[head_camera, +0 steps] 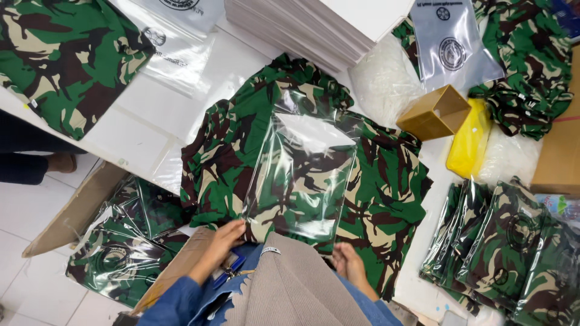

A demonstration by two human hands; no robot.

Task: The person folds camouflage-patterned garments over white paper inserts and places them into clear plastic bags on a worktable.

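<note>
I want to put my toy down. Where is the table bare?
A bare white patch of table lies between the camouflage garment under the clear bag and the printed empty bags. A thin strip shows beside the yellow bag. The right side, with bagged garments and cardboard box, is crowded.

Bagged shirts (pixel 513 253) cut off right, right fingers (pixel 339 253) partly hidden

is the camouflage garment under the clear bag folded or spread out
Spread out: the camouflage garment lies flat on the table, reaching well past the clear bag.
</note>
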